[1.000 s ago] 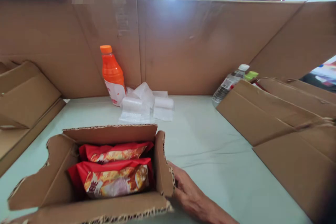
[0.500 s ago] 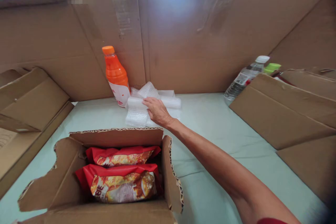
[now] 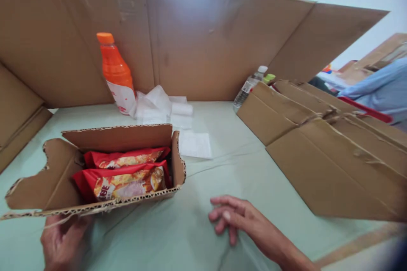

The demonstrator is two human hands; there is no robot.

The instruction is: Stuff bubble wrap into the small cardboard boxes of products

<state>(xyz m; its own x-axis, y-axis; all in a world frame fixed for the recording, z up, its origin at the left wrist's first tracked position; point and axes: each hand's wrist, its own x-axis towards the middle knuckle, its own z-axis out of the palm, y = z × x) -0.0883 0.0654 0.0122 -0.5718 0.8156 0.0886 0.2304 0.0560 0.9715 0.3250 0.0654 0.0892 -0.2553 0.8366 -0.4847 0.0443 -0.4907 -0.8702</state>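
Open cardboard box (image 3: 95, 169) sits on the tabletop (image 3: 222, 178) toward the near left, flaps splayed outward, so its contents show: two red snack bags (image 3: 124, 175) lying flat, one behind the other, filling the floor of the box.

Left hand (image 3: 63, 241) is under the near flap, touching its torn edge; fingers curled, grip on the flap cannot be confirmed. Right hand (image 3: 235, 220) rests palm-down on the tabletop, right of the box and apart from it; fingers loosely spread, holding nothing.

One bubble-wrap sheet (image 3: 194, 145) lies flat just beside the box's far right corner; more wrap (image 3: 159, 106) is heaped behind it against an orange bottle (image 3: 117, 74) standing upright.

Tabletop: pale green cloth, creased. Tall cardboard panels (image 3: 206, 42) wall the back; flattened cartons (image 3: 318, 144) lean at right, a clear bottle (image 3: 249, 89) behind them. A blue sleeve (image 3: 381, 89) of another person shows far right.
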